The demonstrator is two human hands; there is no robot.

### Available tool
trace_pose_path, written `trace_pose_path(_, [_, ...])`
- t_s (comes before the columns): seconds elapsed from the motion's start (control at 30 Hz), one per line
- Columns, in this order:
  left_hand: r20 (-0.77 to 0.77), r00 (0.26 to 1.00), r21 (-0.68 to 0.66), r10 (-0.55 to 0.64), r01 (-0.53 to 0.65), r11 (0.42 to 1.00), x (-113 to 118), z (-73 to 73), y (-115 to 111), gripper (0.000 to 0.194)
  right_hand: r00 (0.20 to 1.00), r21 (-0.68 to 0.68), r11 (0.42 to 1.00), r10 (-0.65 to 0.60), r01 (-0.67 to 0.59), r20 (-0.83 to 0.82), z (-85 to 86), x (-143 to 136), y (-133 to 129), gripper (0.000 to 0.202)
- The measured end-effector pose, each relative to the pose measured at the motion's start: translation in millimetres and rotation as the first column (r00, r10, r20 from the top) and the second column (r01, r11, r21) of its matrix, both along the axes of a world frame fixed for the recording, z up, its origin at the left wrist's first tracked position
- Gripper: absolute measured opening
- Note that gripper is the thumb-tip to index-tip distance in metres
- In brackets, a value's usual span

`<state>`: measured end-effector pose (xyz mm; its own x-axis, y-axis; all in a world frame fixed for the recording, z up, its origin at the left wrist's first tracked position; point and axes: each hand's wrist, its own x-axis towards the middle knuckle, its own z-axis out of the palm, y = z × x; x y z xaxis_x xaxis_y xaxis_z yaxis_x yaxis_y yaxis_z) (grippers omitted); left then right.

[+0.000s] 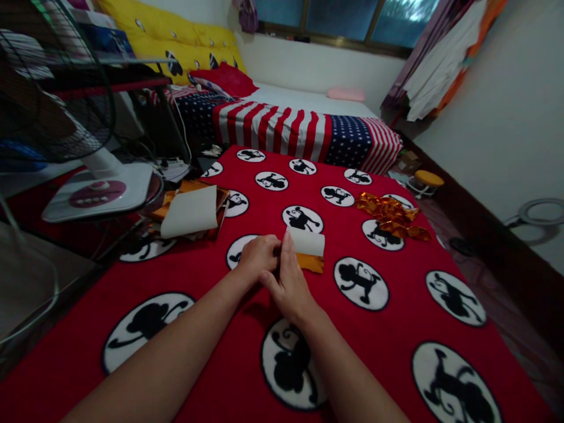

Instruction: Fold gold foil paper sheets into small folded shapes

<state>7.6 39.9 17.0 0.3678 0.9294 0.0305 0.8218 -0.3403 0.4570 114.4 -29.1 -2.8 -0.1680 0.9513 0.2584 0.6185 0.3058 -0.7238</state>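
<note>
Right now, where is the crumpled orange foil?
In the head view, the crumpled orange foil lies on the red blanket near its right edge, beyond and right of the right hand and small pale sheet.

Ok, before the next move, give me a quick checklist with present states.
1. Right hand at the white-and-orange paper piece: ok, over its left side.
2. Left hand gripping that piece: cannot tell, fingertips hidden.
3. Paper pile apart from both hands: ok, off to the left.
4. Pile edges squared up: not ok, sheets stick out unevenly.
5. Crumpled orange foil away from both hands: ok, off to the right.
</note>
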Motion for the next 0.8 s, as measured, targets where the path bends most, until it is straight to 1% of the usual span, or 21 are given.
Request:
trace_pose_path(0.13, [-0.003,0.999,0.043,-0.032,0.032,0.999,0,-0.2,0,0.021,0.998,-0.046,0.999,0.0,0.002,0.059,-3.4,13,-1,0.098])
trace_pose_path(0.3, [0.077,0.994,0.045,-0.071,0.068,0.997,0,-1.3,0,0.016,0.975,-0.033,0.999,-0.001,0.009,0.223,-8.7,46,-11,0.094])
trace_pose_path(0.4, [0.097,0.993,0.029,-0.064,0.062,0.998,0,-2.1,1,0.015,0.947,-0.027,0.998,-0.045,0.056,0.317,-11.0,66,-14,0.091])
trace_pose_path(0.47, [0.101,0.993,0.022,-0.057,0.055,0.998,0,-2.2,2,0.016,0.922,-0.015,0.992,-0.113,0.128,0.369,-9.5,71,-15,0.091])
trace_pose_path(0.53, [0.097,0.994,0.012,-0.053,0.052,0.999,1,-2.0,2,0.016,0.885,0.027,0.977,-0.203,0.211,0.419,-5.8,66,-15,0.096])
trace_pose_path(0.57, [0.091,0.994,0.009,-0.054,0.054,0.999,1,-1.7,2,0.016,0.864,0.056,0.97,-0.238,0.238,0.443,-3.6,59,-15,0.1])
trace_pose_path(0.6, [0.08,0.995,0.011,-0.055,0.054,0.998,1,-1.5,2,0.016,0.849,0.082,0.968,-0.248,0.237,0.467,-1.5,50,-15,0.104])
trace_pose_path(0.67, [0.042,0.998,0.032,-0.05,0.048,0.998,1,-1.0,1,0.017,0.839,0.093,0.979,-0.202,0.179,0.506,1.4,30,-17,0.103])
trace_pose_path(0.73, [0.002,0.999,0.06,-0.035,0.035,0.998,1,-0.7,1,0.02,0.836,0.07,0.99,-0.138,0.118,0.532,2.0,13,-19,0.103])
trace_pose_path(0.8, [-0.008,1.0,0.064,-0.028,0.028,0.998,1,-0.4,0,0.021,0.83,0.037,0.992,-0.122,0.121,0.545,1.1,6,-22,0.104])
